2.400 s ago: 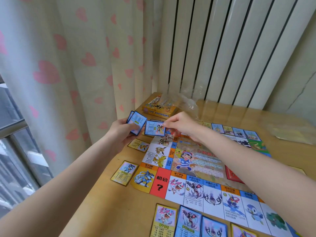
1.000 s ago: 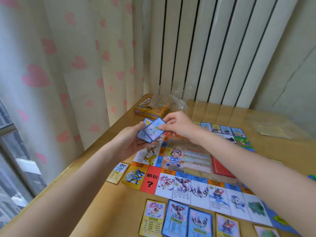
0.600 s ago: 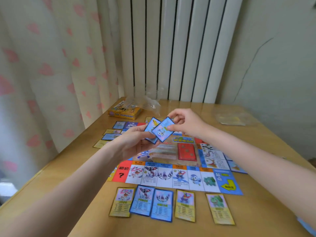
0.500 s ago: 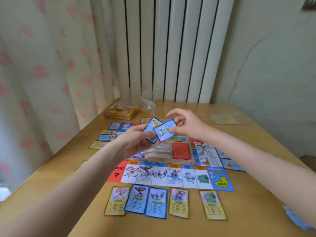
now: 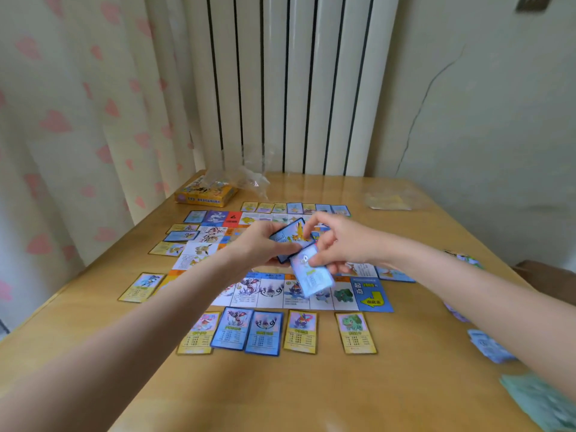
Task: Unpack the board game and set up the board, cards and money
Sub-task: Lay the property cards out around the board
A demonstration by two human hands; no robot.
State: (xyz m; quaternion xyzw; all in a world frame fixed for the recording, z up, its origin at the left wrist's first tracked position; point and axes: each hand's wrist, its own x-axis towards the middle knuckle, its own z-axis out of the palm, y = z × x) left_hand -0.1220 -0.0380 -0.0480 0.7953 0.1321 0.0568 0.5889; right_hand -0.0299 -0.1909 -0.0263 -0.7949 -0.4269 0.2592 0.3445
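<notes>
Above the middle of the colourful paper game board [image 5: 371, 296], which lies flat on the light wooden desk [image 5: 280, 388], the left hand [image 5: 258, 244] grasps a small stack of blue-bordered cards [image 5: 288, 236], its fingers curled round the stack's lower edge. Just at its 4 o'clock, the right hand [image 5: 339, 241] pinches a single blue-bordered card [image 5: 311, 275] near its top; the card hangs tilted and motion-blurred over the board's near row of squares, close to the stack.

Along the board's 6 o'clock edge lie five picture cards in a row: a yellow-bordered card [image 5: 199, 333], two overlapping blue-bordered ones [image 5: 247, 328], another yellow card [image 5: 300, 332], and, set apart, a yellow card with a green creature [image 5: 355, 333]. More yellow and blue cards line the board's 9 o'clock side [image 5: 170, 247], one lone yellow card [image 5: 141, 286] sits near the 8 o'clock corner, and a further row [image 5: 294, 207] runs along the 12 o'clock edge.

At the desk's 11 o'clock corner stands a yellow cardboard game box [image 5: 205, 194] with crumpled clear plastic wrap [image 5: 243, 179] touching it. A clear packet holding something yellowish [image 5: 389, 201] lies at 1 o'clock. At 4 o'clock, blurred pale-blue paper notes [image 5: 486, 344] and greenish notes [image 5: 536, 397] rest near the desk edge. Behind are a white ribbed radiator [image 5: 290, 82] and a cream curtain with pink hearts [image 5: 78, 104].
</notes>
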